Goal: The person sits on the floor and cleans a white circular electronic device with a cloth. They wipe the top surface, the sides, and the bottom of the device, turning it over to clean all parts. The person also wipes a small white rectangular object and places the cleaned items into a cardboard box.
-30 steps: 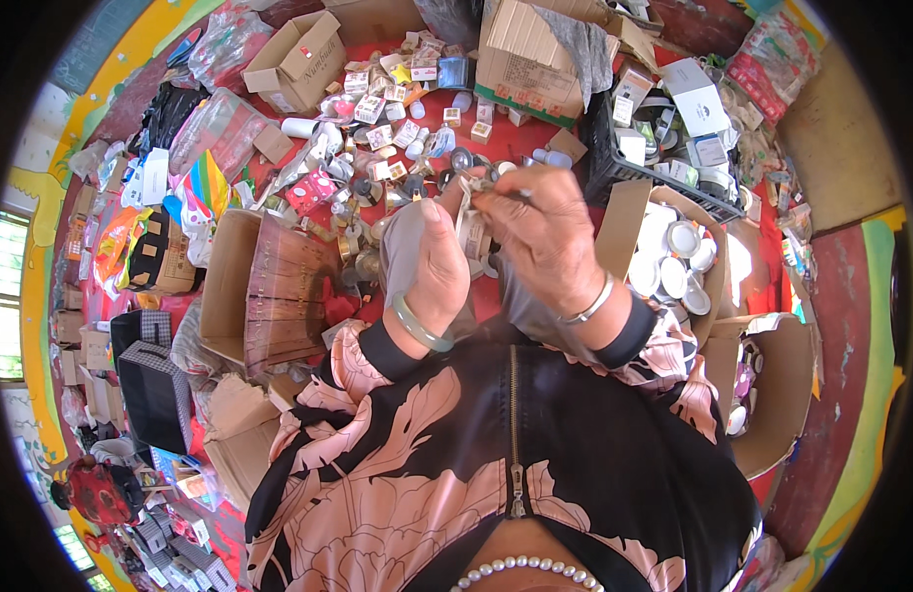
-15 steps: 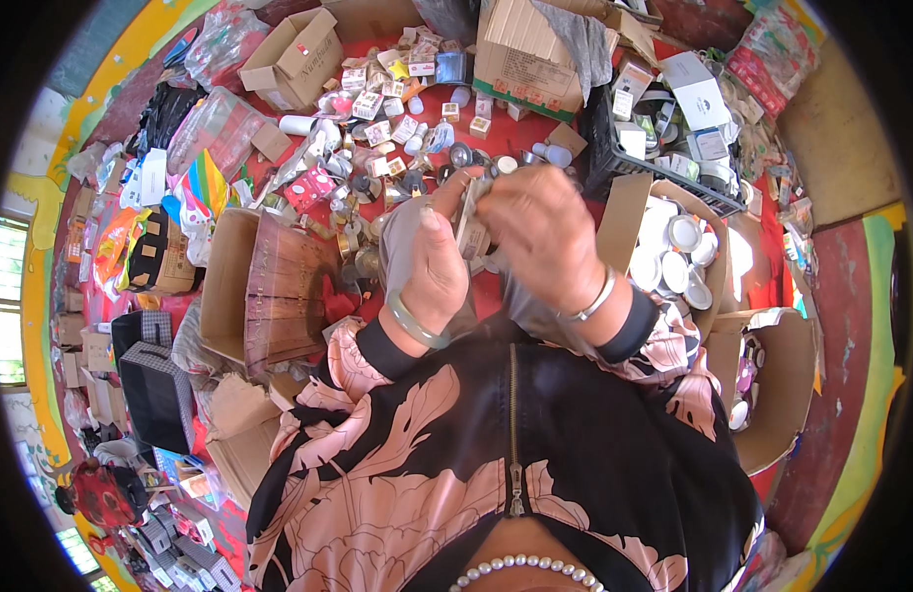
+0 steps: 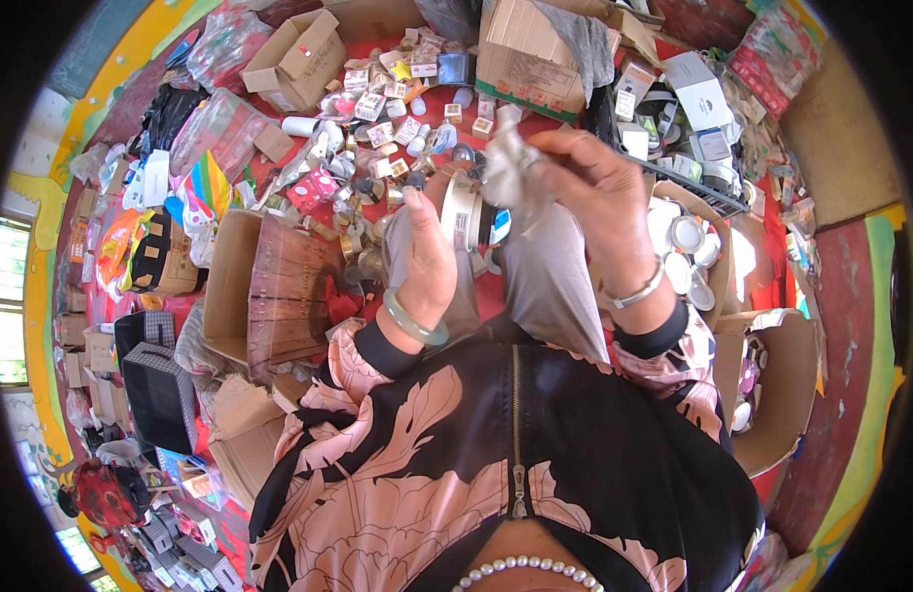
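My left hand [image 3: 429, 259] is closed around a round, cream-coloured jar-like thing [image 3: 460, 213], held on edge above my lap. Its thumb points up at the near side, and the other fingers are mostly hidden. Just to the right, my right hand [image 3: 596, 187] pinches a crumpled whitish piece [image 3: 511, 166], blurred by motion; whether it is cloth, paper or film I cannot tell. The crumpled piece hangs beside the round thing's upper right. A small blue patch shows at the round thing's right side.
Small boxes, jars and lids [image 3: 409, 130] lie heaped on the red floor ahead. A black crate [image 3: 708, 192] stands at the far right, above a carton of white round lids [image 3: 687, 234]. Open cardboard boxes [image 3: 229, 264] stand at the left, one [image 3: 535, 54] at the back.
My right hand has moved right, away from my left, with the crumpled whitish piece now in its fingers. The round thing in my left hand has turned and shows more of its side.
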Tool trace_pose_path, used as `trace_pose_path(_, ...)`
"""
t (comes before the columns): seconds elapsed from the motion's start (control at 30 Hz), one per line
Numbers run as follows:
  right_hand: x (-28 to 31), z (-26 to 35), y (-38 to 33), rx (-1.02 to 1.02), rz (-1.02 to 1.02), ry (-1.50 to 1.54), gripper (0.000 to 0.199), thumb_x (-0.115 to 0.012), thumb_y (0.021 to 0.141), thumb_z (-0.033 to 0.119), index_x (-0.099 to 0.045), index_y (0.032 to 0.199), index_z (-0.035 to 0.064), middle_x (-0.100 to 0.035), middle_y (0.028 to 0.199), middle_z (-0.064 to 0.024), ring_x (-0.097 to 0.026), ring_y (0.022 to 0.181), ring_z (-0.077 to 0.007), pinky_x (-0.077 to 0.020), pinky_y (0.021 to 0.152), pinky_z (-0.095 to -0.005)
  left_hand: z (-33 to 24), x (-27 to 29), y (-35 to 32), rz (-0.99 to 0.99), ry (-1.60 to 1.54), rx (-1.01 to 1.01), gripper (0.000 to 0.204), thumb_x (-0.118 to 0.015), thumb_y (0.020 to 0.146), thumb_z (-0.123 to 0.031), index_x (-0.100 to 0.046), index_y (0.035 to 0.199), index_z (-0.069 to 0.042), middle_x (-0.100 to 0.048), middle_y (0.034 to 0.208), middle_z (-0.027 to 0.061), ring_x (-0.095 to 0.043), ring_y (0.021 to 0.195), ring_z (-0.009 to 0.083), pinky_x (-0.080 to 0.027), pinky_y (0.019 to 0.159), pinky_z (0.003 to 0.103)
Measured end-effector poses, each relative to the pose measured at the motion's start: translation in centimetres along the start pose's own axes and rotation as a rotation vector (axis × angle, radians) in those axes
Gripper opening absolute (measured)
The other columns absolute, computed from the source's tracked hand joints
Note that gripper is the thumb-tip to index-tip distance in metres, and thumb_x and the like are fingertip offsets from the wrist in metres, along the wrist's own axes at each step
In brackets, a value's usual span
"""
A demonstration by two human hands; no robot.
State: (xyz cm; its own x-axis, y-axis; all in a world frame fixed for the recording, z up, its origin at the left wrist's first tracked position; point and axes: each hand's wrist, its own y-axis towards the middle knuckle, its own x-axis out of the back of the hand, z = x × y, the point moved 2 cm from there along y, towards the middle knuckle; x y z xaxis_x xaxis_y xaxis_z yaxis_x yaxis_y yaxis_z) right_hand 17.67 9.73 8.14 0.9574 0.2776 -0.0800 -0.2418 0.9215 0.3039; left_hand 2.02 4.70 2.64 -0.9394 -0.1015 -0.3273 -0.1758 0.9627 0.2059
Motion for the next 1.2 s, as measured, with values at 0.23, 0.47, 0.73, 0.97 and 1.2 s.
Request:
trace_pose_path(0.23,-3.8,0.3,-3.9,0.715,0.044,-0.866,0.018,-0.064,0.064,0.004,-0.067,0.081,0.0089,-0.063,0.086,-0.0023,-0.059,0.088,-0.0208,-0.0412,0.075,-0.0348,0.7,0.1,-0.4,-0.009,-0.006,0.035,0.069,-0.017,0.093,-0.06,-0.044,0.125,-0.006,-0.055,0.115,0.0059,-0.052,0.106,0.0154,-0.039,0.094,0.029)
trace_pose_path(0.47,-3.1,-1.2,-2.2,0.685,-0.025,-0.818,0.012,-0.064,0.065,0.009,-0.067,0.077,0.0077,-0.063,0.088,-0.0025,-0.058,0.089,-0.0204,-0.0406,0.074,-0.0339,0.3,-2.4,-1.0,-0.106,-0.209,0.132,0.067,-0.021,0.093,-0.06,-0.045,0.124,-0.006,-0.059,0.103,0.0062,-0.055,0.094,0.0167,-0.043,0.087,0.032)
trace_pose_path(0.73,-3.5,-1.1,-2.7,0.889,0.025,-0.784,0.022,-0.062,0.064,0.009,-0.065,0.086,0.0058,-0.062,0.092,-0.0042,-0.057,0.088,-0.0235,-0.0422,0.074,-0.0348,-0.4,-3.3,-1.2,-0.225,-0.379,0.224,0.067,-0.024,0.092,-0.061,-0.049,0.119,-0.005,-0.06,0.102,0.0044,-0.057,0.092,0.0152,-0.045,0.084,0.03)
trace_pose_path(0.97,-3.7,-0.3,-2.2,0.849,0.156,-0.873,0.022,-0.061,0.062,0.01,-0.062,0.084,0.0062,-0.06,0.088,-0.0055,-0.056,0.079,-0.0213,-0.0434,0.072,-0.0359,0.7,-1.1,-0.4,-0.059,-0.427,0.319,0.064,-0.026,0.093,-0.059,-0.051,0.12,-0.007,-0.061,0.106,0.0052,-0.059,0.096,0.0182,-0.047,0.084,0.032)
trace_pose_path(1.2,3.1,1.3,2.1,0.249,-0.396,-0.029,0.009,-0.059,0.085,-0.001,-0.063,0.093,0.0019,-0.059,0.08,0.003,-0.049,0.067,-0.0015,-0.0406,0.059,-0.0158,0.4,1.3,0.7,0.065,-0.732,0.476,0.068,-0.028,0.089,-0.064,-0.052,0.118,-0.006,-0.06,0.106,0.0184,-0.058,0.098,0.0347,-0.051,0.069,0.041)
